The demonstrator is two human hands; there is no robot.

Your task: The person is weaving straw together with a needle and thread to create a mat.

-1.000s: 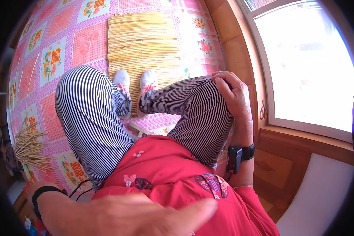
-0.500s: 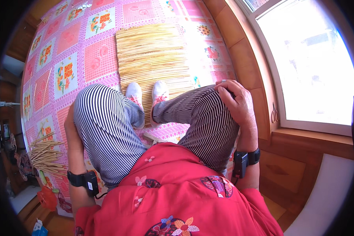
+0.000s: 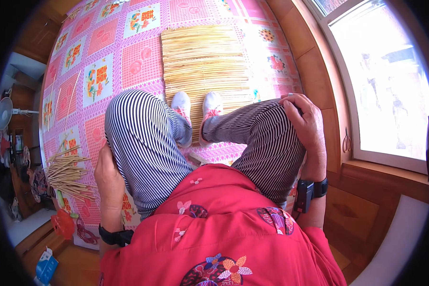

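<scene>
My left hand [image 3: 108,174] rests against the outer side of my left leg [image 3: 140,148], its fingertips hidden by the striped fabric. A pile of thin straw-coloured sticks [image 3: 69,174] lies just left of it. My right hand [image 3: 304,119] sits on my right knee [image 3: 276,124], fingers bent over the cloth and thumb along its side. My feet in white shoes [image 3: 181,102] rest on a mat of parallel sticks [image 3: 205,57]. A black strapped device [image 3: 304,195] is on my right wrist, and another dark band [image 3: 114,236] on my left.
A pink checked, patterned covering [image 3: 105,33] lies beneath me. A window [image 3: 386,86] and wooden wall with scissors [image 3: 346,140] stand at right. At left are a white fan [image 3: 4,113], a red object [image 3: 62,224] and a blue box [image 3: 46,264].
My left hand, blurred over my lap a second ago, has moved to the side of my left leg. My right hand has stayed on the knee while the view has shifted.
</scene>
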